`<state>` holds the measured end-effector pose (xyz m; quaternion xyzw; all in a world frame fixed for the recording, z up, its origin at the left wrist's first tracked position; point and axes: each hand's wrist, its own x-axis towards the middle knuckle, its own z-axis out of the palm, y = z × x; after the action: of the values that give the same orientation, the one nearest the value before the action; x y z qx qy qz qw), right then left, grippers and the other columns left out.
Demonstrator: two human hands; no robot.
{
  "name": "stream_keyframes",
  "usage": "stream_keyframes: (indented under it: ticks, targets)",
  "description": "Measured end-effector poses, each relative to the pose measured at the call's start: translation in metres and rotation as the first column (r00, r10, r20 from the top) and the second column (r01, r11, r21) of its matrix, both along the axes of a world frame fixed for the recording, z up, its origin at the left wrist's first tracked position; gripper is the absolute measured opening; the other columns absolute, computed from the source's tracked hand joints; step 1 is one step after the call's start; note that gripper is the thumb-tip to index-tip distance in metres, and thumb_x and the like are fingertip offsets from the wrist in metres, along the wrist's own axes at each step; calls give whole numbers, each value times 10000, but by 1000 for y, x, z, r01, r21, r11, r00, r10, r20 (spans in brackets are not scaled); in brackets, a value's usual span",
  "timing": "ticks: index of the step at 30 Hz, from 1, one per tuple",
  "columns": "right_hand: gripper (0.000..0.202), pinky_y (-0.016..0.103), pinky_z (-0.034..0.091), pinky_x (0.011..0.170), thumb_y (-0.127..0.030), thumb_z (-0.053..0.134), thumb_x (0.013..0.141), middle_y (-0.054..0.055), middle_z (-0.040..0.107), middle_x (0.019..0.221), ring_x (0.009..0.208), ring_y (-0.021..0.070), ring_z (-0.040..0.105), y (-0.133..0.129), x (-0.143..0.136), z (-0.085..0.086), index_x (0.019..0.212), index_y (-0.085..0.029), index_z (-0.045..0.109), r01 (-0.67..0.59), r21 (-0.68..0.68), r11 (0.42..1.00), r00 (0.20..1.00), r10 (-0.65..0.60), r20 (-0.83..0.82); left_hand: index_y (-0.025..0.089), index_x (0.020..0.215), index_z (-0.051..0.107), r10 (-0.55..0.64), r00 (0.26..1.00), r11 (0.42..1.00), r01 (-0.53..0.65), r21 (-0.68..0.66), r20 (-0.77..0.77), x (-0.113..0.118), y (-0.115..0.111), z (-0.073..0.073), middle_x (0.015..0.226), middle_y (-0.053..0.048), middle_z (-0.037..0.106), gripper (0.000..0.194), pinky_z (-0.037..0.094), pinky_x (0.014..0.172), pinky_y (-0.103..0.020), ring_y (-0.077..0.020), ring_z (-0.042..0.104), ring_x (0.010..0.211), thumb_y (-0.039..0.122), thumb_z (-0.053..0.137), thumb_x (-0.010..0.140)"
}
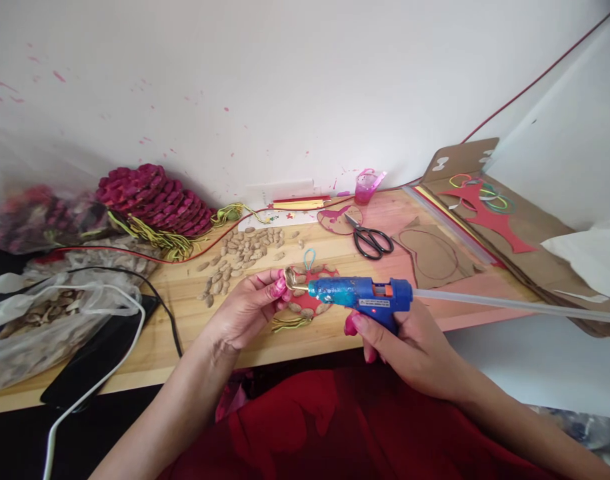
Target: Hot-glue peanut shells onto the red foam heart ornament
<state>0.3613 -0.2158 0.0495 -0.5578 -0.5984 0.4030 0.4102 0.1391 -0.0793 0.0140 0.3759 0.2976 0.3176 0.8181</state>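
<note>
A blue glue gun point(359, 295) lies level in my right hand point(409, 347), whose fingers wrap its handle. A long clear glue stick point(505, 303) sticks out of the gun's back. Between the thumb and fingertips of my left hand point(257, 297) is a small hollow half of a nut shell point(291, 278), its inside facing the gun. The metal nozzle is at the shell, perhaps touching it. Below and behind them, a red cutout point(303, 303) with shells around its edge, a blue loop on top and a yellow-green tassel lies on the table, partly hidden by the gun and fingers.
Loose shells point(245, 248) spread left of centre. Black-handled scissors point(371, 241), marked cardboard point(432, 253) and a pink cup point(367, 188) are further back. Left are magenta shell pieces point(152, 200), a plastic bag of shells point(59, 313) and cables. An open cardboard folder point(515, 227) lies right.
</note>
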Motion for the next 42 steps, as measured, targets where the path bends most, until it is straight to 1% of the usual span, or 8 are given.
stream_keyframes:
  ticks: [2, 8, 11, 17, 24, 28, 37, 42]
  targets:
    - [334, 241, 470, 522, -464, 519, 1035, -17, 609, 601, 528, 120, 607, -1, 0, -1, 901, -182, 638, -6, 7, 1000, 1000, 6, 7, 116, 756, 753, 12, 1000, 1000, -12, -6, -1, 0, 0, 0, 674, -16, 659, 316, 493, 585, -154, -73, 587, 610, 312, 973, 641]
    - [367, 255, 461, 530, -455, 502, 1041, -6, 616, 597, 530, 122, 596, 0, 2, -4, 810, -190, 609, -14, 25, 1000, 997, 12, 75, 112, 758, 747, 25, 1000, 1000, -25, -6, -11, 1, 0, -1, 675, -13, 645, 327, 481, 578, -160, -76, 576, 613, 315, 974, 638]
    - [352, 259, 466, 537, -449, 502, 1041, -6, 625, 615, 531, 123, 603, 0, 2, -4, 824, -194, 611, -12, 32, 999, 996, 9, 84, 111, 754, 745, 27, 1000, 1000, -27, -2, -6, 1, 0, -1, 673, -13, 641, 324, 475, 578, -161, -75, 570, 612, 309, 974, 639]
    - [391, 262, 465, 539, -445, 508, 1037, 2, 632, 628, 539, 125, 612, -1, 2, -6, 734, -203, 559, -17, 18, 1000, 996, 15, 88, 115, 727, 731, 12, 1000, 1000, -11, -6, 16, 2, -1, -1, 661, -11, 637, 300, 473, 583, -158, -72, 565, 611, 293, 964, 659]
    - [339, 255, 450, 531, -400, 522, 1034, -17, 623, 570, 523, 120, 597, 0, 1, -2, 768, -203, 597, -9, 67, 998, 991, 1, 131, 114, 737, 731, 27, 1000, 1000, -27, -4, -6, 0, 0, -1, 666, -10, 633, 322, 474, 575, -156, -74, 569, 618, 306, 972, 643]
    - [309, 260, 464, 532, -408, 527, 1028, -18, 630, 578, 525, 128, 609, 0, 1, -3, 807, -208, 606, -4, 57, 998, 993, -3, 119, 112, 751, 735, 24, 1000, 1000, -24, 1, 5, 1, 0, -2, 680, -9, 632, 309, 479, 583, -164, -75, 570, 619, 298, 964, 658]
    - [401, 274, 460, 525, -456, 514, 1026, 5, 644, 564, 517, 138, 607, -1, 3, -4, 725, -206, 599, 20, 47, 999, 990, -26, 137, 112, 759, 735, 29, 1000, 1000, -29, -12, 10, 0, 0, -3, 676, -13, 639, 304, 484, 588, -168, -80, 576, 622, 287, 963, 660]
    - [379, 265, 463, 532, -433, 512, 1033, -3, 640, 565, 522, 132, 615, -1, 4, -4, 745, -202, 600, 9, 66, 998, 989, -19, 147, 117, 756, 739, 31, 1000, 999, -31, -10, -4, 1, 0, -2, 673, -10, 636, 324, 479, 583, -167, -77, 567, 616, 307, 974, 640]
